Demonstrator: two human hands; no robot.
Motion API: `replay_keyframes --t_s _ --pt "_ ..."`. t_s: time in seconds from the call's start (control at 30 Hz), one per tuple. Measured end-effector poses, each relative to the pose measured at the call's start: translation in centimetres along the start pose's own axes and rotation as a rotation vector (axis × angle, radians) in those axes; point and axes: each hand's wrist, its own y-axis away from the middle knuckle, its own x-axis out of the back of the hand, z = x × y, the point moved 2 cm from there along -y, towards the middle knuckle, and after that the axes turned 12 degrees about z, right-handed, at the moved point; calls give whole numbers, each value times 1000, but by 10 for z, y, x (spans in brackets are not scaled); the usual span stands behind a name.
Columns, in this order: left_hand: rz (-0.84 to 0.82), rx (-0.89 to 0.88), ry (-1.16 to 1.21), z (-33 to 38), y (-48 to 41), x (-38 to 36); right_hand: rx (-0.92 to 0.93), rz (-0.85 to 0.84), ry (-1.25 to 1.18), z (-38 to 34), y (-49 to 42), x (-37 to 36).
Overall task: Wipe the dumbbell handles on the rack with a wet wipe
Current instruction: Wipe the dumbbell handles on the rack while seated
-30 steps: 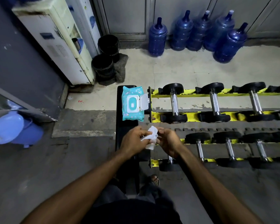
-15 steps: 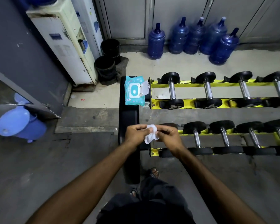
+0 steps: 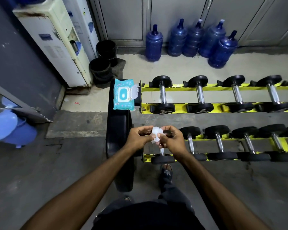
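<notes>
Both hands, left hand (image 3: 138, 139) and right hand (image 3: 172, 140), pinch the bunched wet wipe (image 3: 156, 136); we should unfold it flat before wrapping the nearest dumbbell handle (image 3: 161, 151).

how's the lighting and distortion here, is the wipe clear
Head view: dim, cool light, darker in the lower corners; wide-angle distortion leans the water dispenser and bows the rack; glints on the dumbbell handles; the wet wipe between left hand and right hand is bright but soft.

Grey concrete floor (image 3: 173, 70), 5 water jugs (image 3: 189, 40)
</notes>
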Motion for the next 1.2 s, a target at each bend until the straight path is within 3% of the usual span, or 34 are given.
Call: replay_keyframes --t_s 0.17,0.3,0.43,0.57,0.7,0.87,0.97,1.1,1.2 --pt "120 109 -13 17 -32 -46 -28 -93 -1 -17 -52 29" --pt "246 208 -24 25 -62 -71 -13 -278 37 -37 -87 44" --pt "147 205 -28 39 -73 -90 115 -194 181 -47 -117 52" --pt "143 81 -102 48 -88 -97 101 -86 182 -47 -143 58" --pt "163 -97 -468 45 -103 -90 56 41 273 -38 -175 58" --pt "-4 -308 -797 38 -124 -77 142 109 447 -39 -216 43" --pt "-97 -365 -903 29 -135 -67 227 90 600 -43 -238 28" --pt "-228 -419 -1000 21 -148 -56 365 -120 870 -48 -257 6" --pt "-267 -465 -983 19 -156 -53 376 -50 847 -50 -268 3"
